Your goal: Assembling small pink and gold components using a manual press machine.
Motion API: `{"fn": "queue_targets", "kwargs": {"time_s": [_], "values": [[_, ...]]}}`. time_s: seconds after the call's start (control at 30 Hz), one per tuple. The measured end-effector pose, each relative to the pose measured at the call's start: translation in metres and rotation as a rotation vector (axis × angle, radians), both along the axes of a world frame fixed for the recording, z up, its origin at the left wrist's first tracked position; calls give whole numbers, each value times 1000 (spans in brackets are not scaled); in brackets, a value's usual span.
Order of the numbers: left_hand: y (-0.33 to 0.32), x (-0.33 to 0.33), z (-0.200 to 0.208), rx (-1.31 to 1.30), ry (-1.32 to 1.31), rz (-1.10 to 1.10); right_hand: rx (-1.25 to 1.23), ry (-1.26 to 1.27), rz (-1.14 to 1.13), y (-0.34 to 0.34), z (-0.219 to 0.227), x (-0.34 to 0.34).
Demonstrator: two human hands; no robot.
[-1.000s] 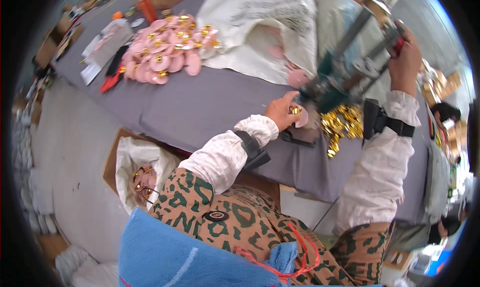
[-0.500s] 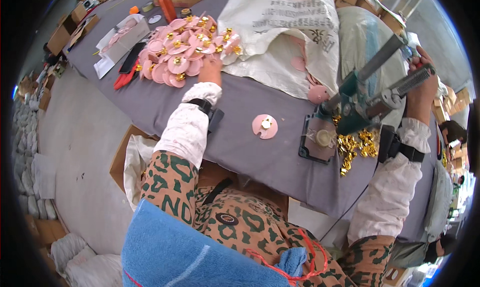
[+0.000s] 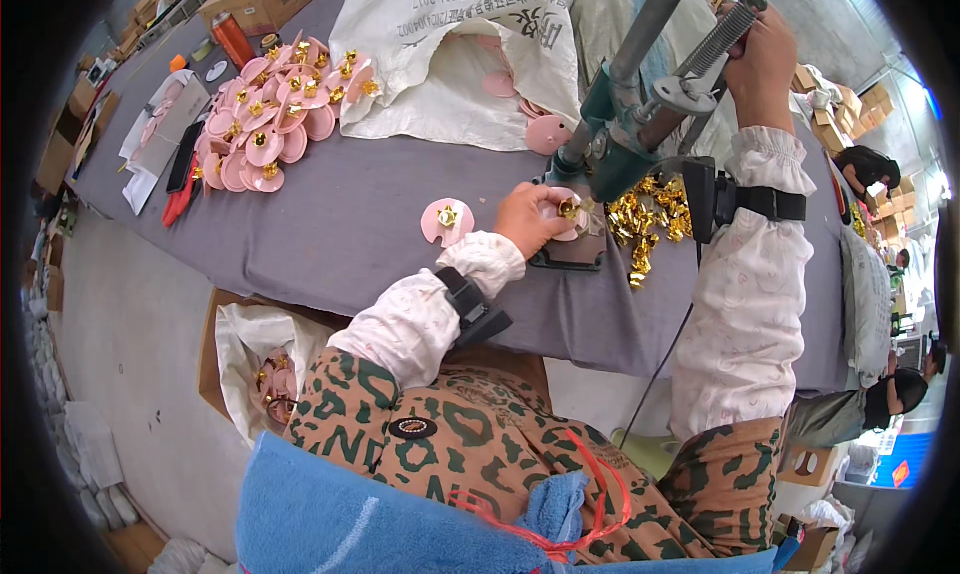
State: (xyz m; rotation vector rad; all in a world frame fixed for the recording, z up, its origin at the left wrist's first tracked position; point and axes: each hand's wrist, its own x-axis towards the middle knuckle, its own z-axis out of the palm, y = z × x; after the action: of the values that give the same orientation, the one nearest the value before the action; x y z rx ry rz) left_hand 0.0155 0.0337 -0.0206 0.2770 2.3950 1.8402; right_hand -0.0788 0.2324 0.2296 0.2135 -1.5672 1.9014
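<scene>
My left hand [image 3: 530, 221] pinches a pink disc [image 3: 566, 226] with a gold, flower-like metal piece on its face. It holds the disc over the base plate [image 3: 575, 258] of a green hand press [image 3: 620, 149]. My right hand [image 3: 765, 74] is closed round the press's lever beside the spring, its fingertips partly hidden. Another pink disc [image 3: 436, 229], notched and bearing a gold piece, lies on the cloth left of my left hand. Right of the base sits a heap of loose gold metal pieces [image 3: 640, 236].
A large pile of pink discs with gold pieces [image 3: 270, 114] covers the table's left. Nearby are a phone [image 3: 183, 157], a white box [image 3: 165, 134] and an orange-red can [image 3: 232, 40]. A white woven sack [image 3: 400, 84] spills discs; a carton [image 3: 215, 344] stands below the edge.
My left hand has moved right from the pile to the press base, bringing a pink disc. My right hand remains on the lever. The whole view has shifted.
</scene>
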Motion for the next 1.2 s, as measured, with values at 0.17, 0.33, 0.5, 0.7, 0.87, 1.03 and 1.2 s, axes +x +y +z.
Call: {"fn": "queue_targets", "kwargs": {"time_s": [0.17,0.33,0.5,0.7,0.87,1.03,1.2], "values": [[20,-6,-15,-194,318,32,-98,-40,273,39,-3,-19],[40,-16,-6,-374,394,-73,-10,-120,-88,18,17,15],[5,-5,6,-358,396,-107,663,444,-453,19,-29,109],[17,5,27,-134,320,-152,552,29,-49,26,-198,264],[37,-5,11,-199,295,-160,670,-39,-15,30,-161,249],[40,-2,-2,-242,395,42,443,129,-133,7,-30,175],[43,-2,3,-91,352,-57,86,52,78,24,22,61]]}}
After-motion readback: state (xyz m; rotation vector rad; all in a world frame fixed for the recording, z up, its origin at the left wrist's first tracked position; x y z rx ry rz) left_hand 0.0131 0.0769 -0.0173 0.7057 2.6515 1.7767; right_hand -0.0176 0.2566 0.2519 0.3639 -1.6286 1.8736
